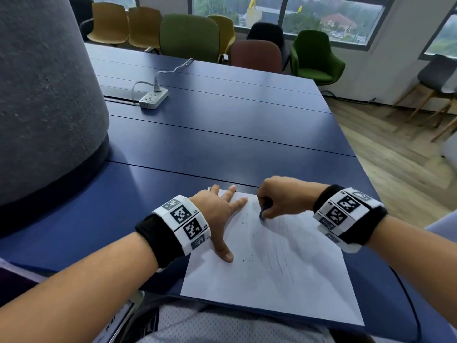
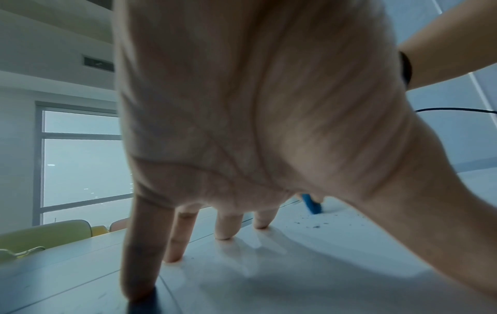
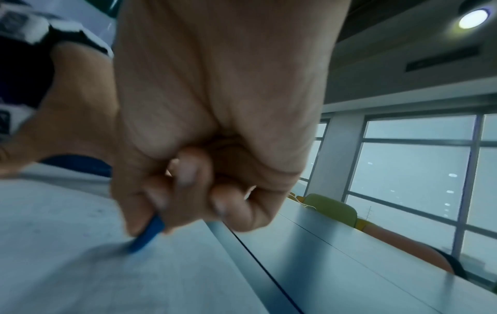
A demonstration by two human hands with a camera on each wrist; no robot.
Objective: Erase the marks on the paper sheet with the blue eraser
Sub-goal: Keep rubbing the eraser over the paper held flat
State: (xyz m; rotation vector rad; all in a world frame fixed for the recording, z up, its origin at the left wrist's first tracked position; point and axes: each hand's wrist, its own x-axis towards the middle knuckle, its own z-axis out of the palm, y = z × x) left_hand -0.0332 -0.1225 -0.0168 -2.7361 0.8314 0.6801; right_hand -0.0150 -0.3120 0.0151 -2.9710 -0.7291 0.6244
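Observation:
A white paper sheet (image 1: 272,276) lies near the front edge of the blue table (image 1: 210,134), with faint pencil lines (image 1: 284,258) down its middle and dark eraser crumbs scattered on it. My left hand (image 1: 222,214) lies spread and flat on the sheet's left edge, fingertips (image 2: 223,235) pressing down. My right hand (image 1: 277,199) is curled at the sheet's far end and pinches the blue eraser (image 1: 262,214), whose tip touches the paper. The eraser (image 3: 146,235) pokes out below thumb and fingers in the right wrist view, and the eraser (image 2: 311,203) shows beyond my left palm.
A white power strip (image 1: 153,98) with a plugged-in cable lies farther back on the table. A large grey upholstered form (image 1: 42,95) stands at the left. Several chairs (image 1: 190,38) line the far side. A black cable (image 1: 408,300) runs by the table's right edge.

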